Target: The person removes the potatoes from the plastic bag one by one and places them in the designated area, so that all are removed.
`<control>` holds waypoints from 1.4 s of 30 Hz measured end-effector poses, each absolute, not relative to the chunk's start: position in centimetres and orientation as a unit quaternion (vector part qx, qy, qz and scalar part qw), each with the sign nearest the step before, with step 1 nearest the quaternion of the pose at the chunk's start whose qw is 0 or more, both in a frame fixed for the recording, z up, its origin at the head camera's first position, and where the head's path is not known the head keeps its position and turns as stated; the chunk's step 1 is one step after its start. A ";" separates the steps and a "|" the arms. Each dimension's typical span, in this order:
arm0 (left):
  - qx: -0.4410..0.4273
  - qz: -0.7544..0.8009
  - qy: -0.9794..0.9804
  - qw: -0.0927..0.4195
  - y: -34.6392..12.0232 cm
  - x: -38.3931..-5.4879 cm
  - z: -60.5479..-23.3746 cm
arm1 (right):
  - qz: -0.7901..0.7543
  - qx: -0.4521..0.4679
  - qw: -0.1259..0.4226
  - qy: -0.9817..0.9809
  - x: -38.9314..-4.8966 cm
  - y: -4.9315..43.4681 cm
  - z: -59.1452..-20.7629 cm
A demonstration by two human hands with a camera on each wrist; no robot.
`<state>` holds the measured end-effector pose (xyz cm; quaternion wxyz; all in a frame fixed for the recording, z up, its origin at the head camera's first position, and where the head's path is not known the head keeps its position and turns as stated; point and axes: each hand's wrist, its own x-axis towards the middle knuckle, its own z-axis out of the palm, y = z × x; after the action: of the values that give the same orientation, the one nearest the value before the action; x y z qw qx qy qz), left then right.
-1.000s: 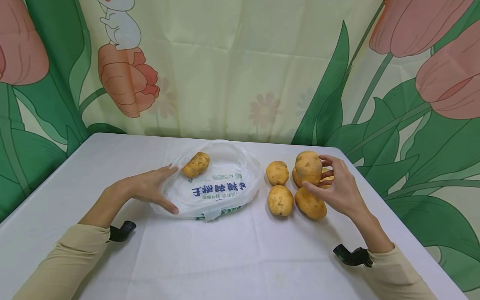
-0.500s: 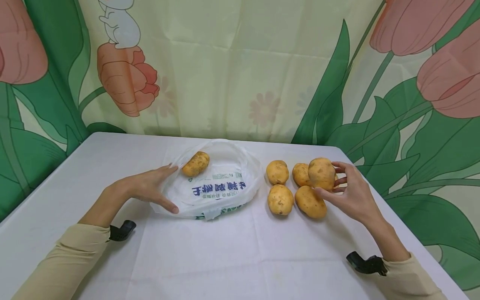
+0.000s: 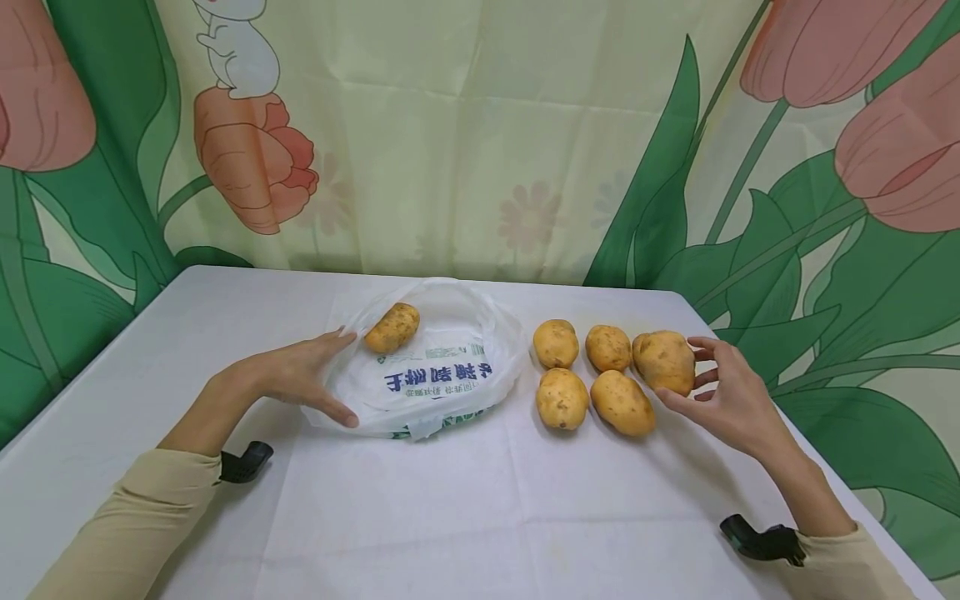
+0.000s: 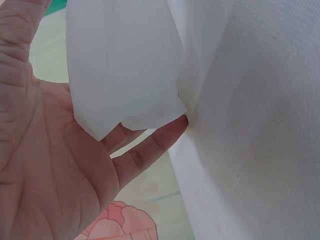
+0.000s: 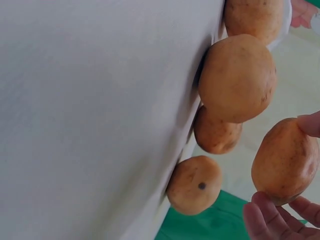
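Observation:
A white plastic bag with printed lettering lies spread open on the table, with one potato inside at its left. My left hand rests at the bag's left edge, thumb and fingers spread wide. In the left wrist view the bag's film hangs in front of the palm, near the straight fingertips. My right hand grips a potato between thumb and fingers, raised off the cloth in the right wrist view. Another potato sits on the table just beyond it, mostly hidden behind the held one in the head view.
Several more potatoes sit in a group between the bag and my right hand, among them a front oval potato and a front round potato. A white cloth covers the table. Behind its far edge hangs a flowered curtain.
My right hand has moved right and lower with its potato, uncovering the potato at the back of the group. The left hand and the bag have stayed in place.

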<state>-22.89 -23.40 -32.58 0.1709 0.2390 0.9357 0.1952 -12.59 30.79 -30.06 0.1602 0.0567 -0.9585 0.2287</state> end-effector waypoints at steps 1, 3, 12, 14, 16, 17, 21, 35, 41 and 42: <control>0.239 0.195 0.936 0.171 -23.4 -22.9 -32.6 | 0.227 0.056 0.157 -0.960 -12.5 31.0 -30.1; 0.241 0.196 0.935 0.170 -23.4 -22.9 -32.5 | 0.222 0.056 0.148 -0.962 -12.3 31.3 -30.1; 0.238 0.193 0.936 0.174 -23.5 -22.9 -32.4 | 0.190 0.048 0.106 -0.975 -12.0 32.2 -30.0; 0.237 0.194 0.936 0.174 -23.5 -22.9 -32.4 | 0.184 0.045 0.093 -0.978 -12.0 32.3 -30.0; 0.235 0.194 0.936 0.175 -23.5 -22.9 -32.5 | 0.178 0.044 0.082 -0.980 -12.0 32.5 -30.1; 0.233 0.193 0.937 0.176 -23.5 -22.9 -32.4 | 0.174 0.045 0.079 -0.980 -12.0 32.6 -30.1; 0.227 0.192 0.938 0.178 -23.5 -23.0 -32.4 | 0.169 0.050 0.061 -0.983 -11.9 33.1 -30.1; 0.228 0.198 0.936 0.182 -23.5 -22.9 -32.4 | 0.164 0.033 0.003 -0.986 -12.1 33.6 -31.0; 0.228 0.196 0.936 0.183 -23.4 -23.0 -32.3 | 0.159 0.035 -0.014 -0.987 -12.2 33.8 -31.2; 0.227 0.196 0.936 0.183 -23.4 -23.0 -32.3 | 0.159 0.036 -0.016 -0.987 -12.2 33.8 -31.2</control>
<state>-22.96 -23.42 -32.30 0.1828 0.2272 0.9363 0.1956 -12.24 33.80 -31.20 -0.0160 0.0358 -0.9865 0.1588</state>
